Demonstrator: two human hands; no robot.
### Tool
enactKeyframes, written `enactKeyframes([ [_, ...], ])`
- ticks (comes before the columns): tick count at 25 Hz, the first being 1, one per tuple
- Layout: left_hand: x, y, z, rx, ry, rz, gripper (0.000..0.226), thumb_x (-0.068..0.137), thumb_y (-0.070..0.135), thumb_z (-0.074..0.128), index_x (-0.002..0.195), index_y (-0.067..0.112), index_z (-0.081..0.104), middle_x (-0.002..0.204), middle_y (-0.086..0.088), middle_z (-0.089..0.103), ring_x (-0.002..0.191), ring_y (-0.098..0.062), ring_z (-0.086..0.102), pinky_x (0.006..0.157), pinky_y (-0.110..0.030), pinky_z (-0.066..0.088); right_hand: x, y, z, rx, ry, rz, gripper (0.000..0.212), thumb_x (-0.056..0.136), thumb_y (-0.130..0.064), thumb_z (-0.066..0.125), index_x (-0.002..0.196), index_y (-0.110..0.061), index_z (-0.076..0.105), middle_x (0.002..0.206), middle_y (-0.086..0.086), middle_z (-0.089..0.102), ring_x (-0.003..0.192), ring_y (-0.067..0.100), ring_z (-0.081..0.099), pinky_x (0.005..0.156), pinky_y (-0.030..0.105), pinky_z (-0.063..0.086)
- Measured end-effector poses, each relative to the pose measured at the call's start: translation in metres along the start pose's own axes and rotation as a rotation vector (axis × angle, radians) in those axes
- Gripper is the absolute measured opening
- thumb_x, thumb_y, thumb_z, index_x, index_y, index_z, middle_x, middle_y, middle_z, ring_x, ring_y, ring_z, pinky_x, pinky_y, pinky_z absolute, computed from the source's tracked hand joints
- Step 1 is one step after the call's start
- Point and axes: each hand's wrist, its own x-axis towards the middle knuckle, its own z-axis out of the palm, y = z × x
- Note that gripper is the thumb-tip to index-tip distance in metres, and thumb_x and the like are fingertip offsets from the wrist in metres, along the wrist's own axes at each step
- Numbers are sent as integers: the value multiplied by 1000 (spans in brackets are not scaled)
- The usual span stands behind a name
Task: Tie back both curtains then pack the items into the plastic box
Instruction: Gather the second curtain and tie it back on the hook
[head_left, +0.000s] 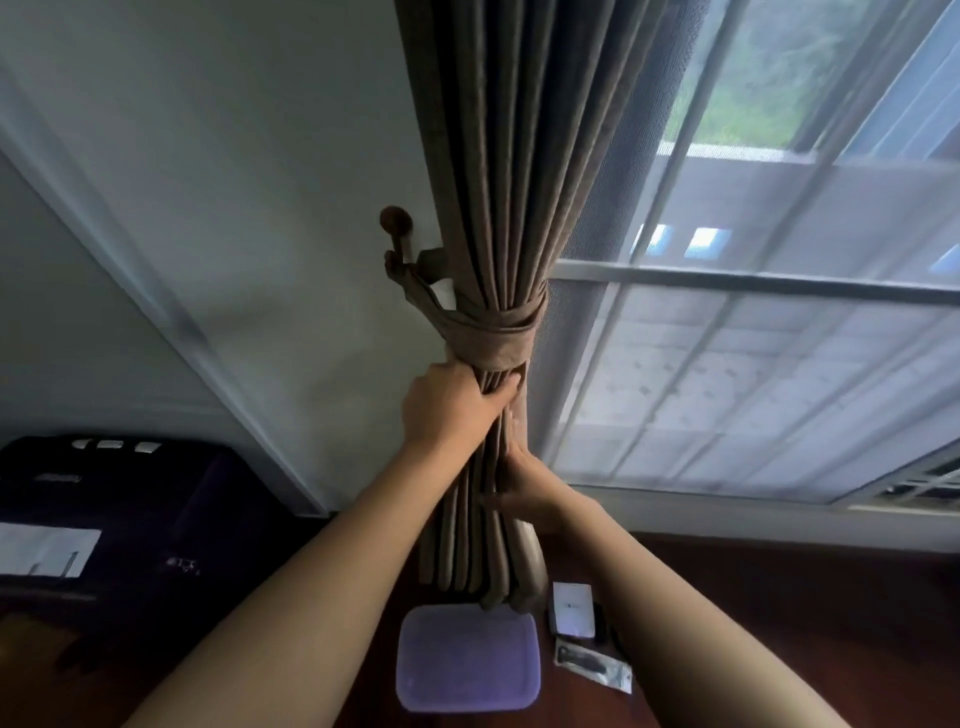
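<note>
A brown curtain hangs gathered in front of me, bound by a matching tie-back band that runs to a wooden wall hook. My left hand grips the bunched folds just under the band. Lower down, my right hand lies against the folds with fingers extended upward and thumb out to the left. On the dark floor below stands a plastic box with a purple lid. Beside it lie a small white card box and a clear packet with a dark item.
A window with a mesh screen fills the right side, a white wall the left. A dark piece of furniture with a white sheet on it stands at the lower left. The floor is dark wood.
</note>
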Motion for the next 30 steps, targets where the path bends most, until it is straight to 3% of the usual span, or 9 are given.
enactKeyframes([
  [4,6,-22,-4,19,90,-51,66,81,62,53,94,-2,66,93,-24,68,91,-43,64,73,-42,50,36,-36,11,16,-65,20,71,86,-10,58,145,2,20,152,22,23,140,34,24,112,32,23],
  [6,8,-36,-10,44,134,-89,67,82,61,53,92,-4,66,92,-27,67,90,-44,63,72,-42,50,48,-48,17,15,-39,12,64,85,-13,60,141,-3,32,143,20,40,134,33,37,110,34,29],
  [9,11,-47,-14,67,133,-115,68,83,61,51,92,-5,65,94,-28,66,91,-45,63,72,-42,49,55,-53,24,11,-80,-9,58,88,-13,52,142,-5,31,142,18,44,132,34,40,112,44,30],
  [15,15,-30,-3,18,19,-66,70,81,66,50,90,-2,64,91,-23,68,89,-40,64,69,-38,48,29,-43,-3,-133,66,110,62,90,-17,50,146,-14,24,143,17,42,122,40,48,98,42,41],
  [17,12,-33,-1,-85,-29,-5,68,77,67,56,96,2,62,87,-17,70,85,-35,67,66,-33,47,15,-38,-9,15,154,96,69,84,-15,59,146,-17,28,139,14,47,120,34,51,100,42,42],
  [21,6,-60,-16,-342,-181,116,55,78,45,70,118,9,55,99,-7,66,79,-18,61,72,-25,47,-1,-49,-36,476,631,-16,45,78,-15,57,123,-17,55,120,2,61,101,10,60,94,42,51],
  [23,0,-71,-19,-426,-130,155,48,80,30,72,121,9,58,99,-6,61,73,-13,57,74,-30,53,-1,-65,-55,553,676,-95,42,83,-24,59,123,-16,55,120,1,60,104,9,61,92,34,52],
  [27,-7,-67,-40,-617,287,254,36,77,18,56,112,5,60,103,1,54,79,-8,56,67,-7,47,-6,-92,-95,208,909,-364,39,85,-18,63,121,-11,52,118,-2,53,111,15,55,97,27,45],
  [30,8,-62,-70,-346,348,552,33,84,22,52,112,7,62,110,-2,59,95,-12,53,78,-15,45,-17,-102,-125,-346,845,-544,36,84,-26,61,117,-13,57,122,2,59,111,23,55,96,34,43],
])
